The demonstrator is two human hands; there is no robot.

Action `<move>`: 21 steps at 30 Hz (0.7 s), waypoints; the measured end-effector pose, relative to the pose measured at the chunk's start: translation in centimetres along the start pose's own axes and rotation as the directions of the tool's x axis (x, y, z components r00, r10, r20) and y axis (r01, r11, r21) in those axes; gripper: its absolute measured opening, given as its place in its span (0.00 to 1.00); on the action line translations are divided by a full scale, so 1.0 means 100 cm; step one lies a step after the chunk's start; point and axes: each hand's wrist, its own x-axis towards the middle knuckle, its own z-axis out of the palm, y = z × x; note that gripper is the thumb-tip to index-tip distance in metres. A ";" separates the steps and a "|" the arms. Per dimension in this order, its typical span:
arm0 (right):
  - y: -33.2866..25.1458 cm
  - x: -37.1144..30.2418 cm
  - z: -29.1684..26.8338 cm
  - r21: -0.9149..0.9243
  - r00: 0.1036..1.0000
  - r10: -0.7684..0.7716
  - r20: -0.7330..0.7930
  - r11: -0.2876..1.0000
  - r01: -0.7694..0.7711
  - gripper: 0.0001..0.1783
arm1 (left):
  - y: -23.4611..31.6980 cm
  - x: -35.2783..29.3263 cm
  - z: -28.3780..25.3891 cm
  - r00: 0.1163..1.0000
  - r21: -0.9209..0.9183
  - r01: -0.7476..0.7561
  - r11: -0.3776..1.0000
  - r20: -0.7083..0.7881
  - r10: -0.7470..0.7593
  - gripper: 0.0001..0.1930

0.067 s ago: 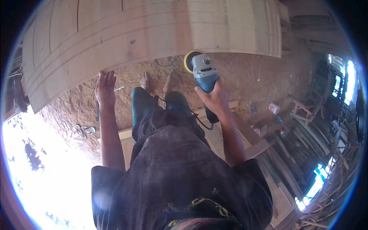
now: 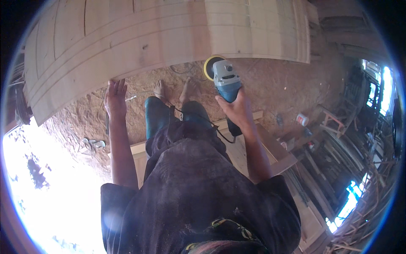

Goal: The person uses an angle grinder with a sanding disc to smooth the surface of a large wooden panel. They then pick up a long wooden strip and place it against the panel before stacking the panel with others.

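Observation:
In my right hand (image 2: 237, 109) is an angle grinder (image 2: 228, 82) with a grey head and a blue body, my fingers wrapped round it. Its round, yellow-rimmed disc (image 2: 209, 67) is by the near edge of a large wooden door panel (image 2: 169, 44); whether the two touch, I cannot tell. My left hand (image 2: 115, 99) has its fingers stretched out, the tips at the panel's edge farther left. Grooved lines run along the pale, partly reddish panel. A dark power cord (image 2: 224, 137) loops from the grinder past my legs.
My bare feet (image 2: 190, 89) stand on the dusty earth floor (image 2: 139, 110) below the panel. Behind me lie more wooden boards (image 2: 239, 154). At right are a white tub (image 2: 302, 120), a small wooden frame (image 2: 333, 122) and stacked timber (image 2: 342, 152). Sandals (image 2: 94, 143) lie at left, near bright daylight.

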 end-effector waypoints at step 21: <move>0.125 0.030 -0.091 0.330 0.976 0.192 -0.102 0.932 -0.148 0.34 | -0.081 -0.020 0.100 0.964 0.261 -0.102 0.960 0.262 0.031 0.26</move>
